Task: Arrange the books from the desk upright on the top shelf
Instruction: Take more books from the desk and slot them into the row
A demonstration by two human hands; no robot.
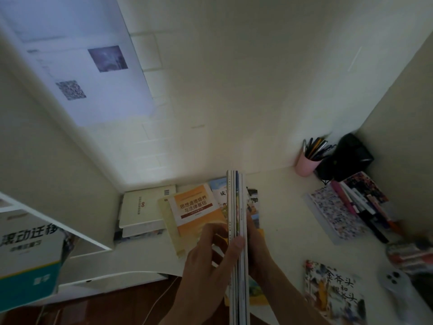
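Shelf (77, 233) framing sits at the desk's left edge, with a teal-and-white book (28, 254) already leaning in it at the frame's lower left; from my seat I cannot tell whether that is the top shelf. Next along, by the desk's (285, 207) back-left corner, a white book (143, 207) lies flat on another, and an orange-covered book (199, 209) lies beside it. Over the desk's front middle, my left hand (206, 261) and right hand (257, 249) clamp a stack of thin books (237, 231) edge-up between them, thumb over the near edge, fingers pressing each face. I judge these to be light, floppy paperbacks with glossy covers that could slide apart, so both palms should squeeze low and mid-height to keep the edges flush. Further right, a pink pen cup (304, 165) stands at the back edge, a row of books (360, 202) leans near the right edge, and an illustrated book (332, 292) lies flat toward the front-right corner.
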